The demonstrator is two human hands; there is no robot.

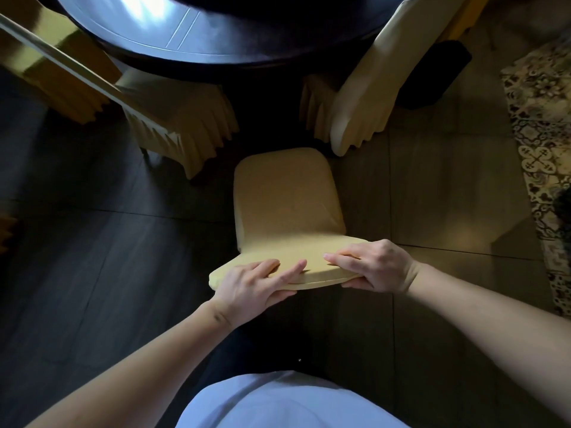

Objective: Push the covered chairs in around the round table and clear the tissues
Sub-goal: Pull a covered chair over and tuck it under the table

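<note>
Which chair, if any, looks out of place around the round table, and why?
The middle chair stands clear of the round table, its seat fully exposed, while both hands grip its backrest top. The neighbouring chairs sit tucked closer.

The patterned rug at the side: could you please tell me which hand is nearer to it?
Right. The right hand grips the chair back on the side toward the patterned rug; the left hand grips the far end.

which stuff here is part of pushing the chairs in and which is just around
Job: middle chair, gripped at its backrest top by the left hand and right hand; left chair; right chair; round table.
Around: patterned rug; dark object behind the right chair. No tissues visible.
</note>
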